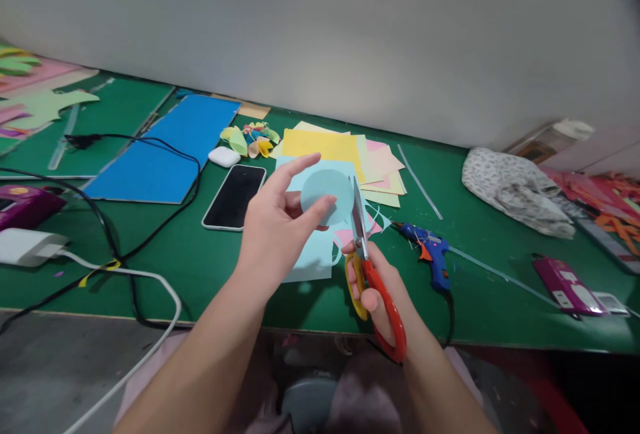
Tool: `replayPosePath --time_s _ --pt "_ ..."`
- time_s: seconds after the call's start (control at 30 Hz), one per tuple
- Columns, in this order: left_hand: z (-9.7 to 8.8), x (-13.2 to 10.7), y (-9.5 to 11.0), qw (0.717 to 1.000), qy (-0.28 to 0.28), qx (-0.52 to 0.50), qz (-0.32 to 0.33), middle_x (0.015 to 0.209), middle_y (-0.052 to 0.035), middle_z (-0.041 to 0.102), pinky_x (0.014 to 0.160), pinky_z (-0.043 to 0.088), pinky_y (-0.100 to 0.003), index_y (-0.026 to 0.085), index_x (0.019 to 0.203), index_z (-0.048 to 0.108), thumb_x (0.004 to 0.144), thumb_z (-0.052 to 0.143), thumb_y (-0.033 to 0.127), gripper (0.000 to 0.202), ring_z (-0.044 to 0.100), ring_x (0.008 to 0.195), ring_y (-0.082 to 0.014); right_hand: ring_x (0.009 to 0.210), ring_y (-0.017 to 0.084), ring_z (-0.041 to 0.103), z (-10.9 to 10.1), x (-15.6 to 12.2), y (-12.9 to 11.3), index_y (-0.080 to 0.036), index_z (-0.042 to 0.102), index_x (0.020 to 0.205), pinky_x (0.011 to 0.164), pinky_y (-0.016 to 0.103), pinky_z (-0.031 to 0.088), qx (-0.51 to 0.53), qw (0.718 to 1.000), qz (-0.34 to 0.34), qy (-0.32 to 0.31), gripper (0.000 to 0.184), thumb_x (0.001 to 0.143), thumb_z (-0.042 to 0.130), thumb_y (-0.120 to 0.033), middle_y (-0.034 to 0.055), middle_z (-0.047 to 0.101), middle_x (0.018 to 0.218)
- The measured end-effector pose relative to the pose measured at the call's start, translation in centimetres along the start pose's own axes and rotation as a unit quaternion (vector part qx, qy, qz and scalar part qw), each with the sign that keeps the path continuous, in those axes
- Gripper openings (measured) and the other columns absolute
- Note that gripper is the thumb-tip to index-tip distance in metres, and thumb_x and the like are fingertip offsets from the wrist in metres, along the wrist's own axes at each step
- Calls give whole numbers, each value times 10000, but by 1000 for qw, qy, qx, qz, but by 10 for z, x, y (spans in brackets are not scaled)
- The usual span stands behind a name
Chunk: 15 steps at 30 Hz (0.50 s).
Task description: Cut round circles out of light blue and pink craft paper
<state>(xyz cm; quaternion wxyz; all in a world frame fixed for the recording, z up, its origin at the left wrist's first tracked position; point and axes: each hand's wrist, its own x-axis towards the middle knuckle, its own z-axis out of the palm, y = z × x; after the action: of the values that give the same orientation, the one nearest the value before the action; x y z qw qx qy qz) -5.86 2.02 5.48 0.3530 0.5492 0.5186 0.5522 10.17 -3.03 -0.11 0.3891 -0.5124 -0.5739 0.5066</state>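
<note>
My left hand [280, 221] pinches a light blue paper circle [326, 194] between thumb and fingers, held up over the green table [200, 261]. My right hand [377, 287] grips orange-and-yellow scissors [367, 267], fingers through the handles, blades pointing up at the circle's right edge. Below the circle lie a light blue sheet [315, 254] and pink scraps [345, 235].
A stack of yellow and pink paper sheets [350, 154], paper flowers [253, 139], a phone [234, 197], a white earbud case [224, 156], a blue board [167, 147], a blue glue gun [433, 255], cables [115, 247], a crumpled cloth [515, 191] and a purple packet [567, 285] lie on the table.
</note>
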Motion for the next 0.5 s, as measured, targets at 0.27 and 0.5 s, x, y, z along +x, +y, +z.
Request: replayPosePath --time_s 0.27,0.5 --pt "1 0 0 1000 -20 7 3 575 51 607 519 584 -244 262 1223 572 723 683 266 512 610 510 -125 540 112 359 2 -2 -3 -224 527 1020 476 241 324 21 1000 -5 21 894 451 452 -910 -23 450 702" --pt "0 0 0 1000 -10 10 6 554 59 582 550 589 -253 263 1228 565 731 671 312 510 586 510 -115 530 105 341 1 -1 -3 -216 535 994 467 234 319 21 1000 -4 22 877 457 459 -906 -32 433 678"
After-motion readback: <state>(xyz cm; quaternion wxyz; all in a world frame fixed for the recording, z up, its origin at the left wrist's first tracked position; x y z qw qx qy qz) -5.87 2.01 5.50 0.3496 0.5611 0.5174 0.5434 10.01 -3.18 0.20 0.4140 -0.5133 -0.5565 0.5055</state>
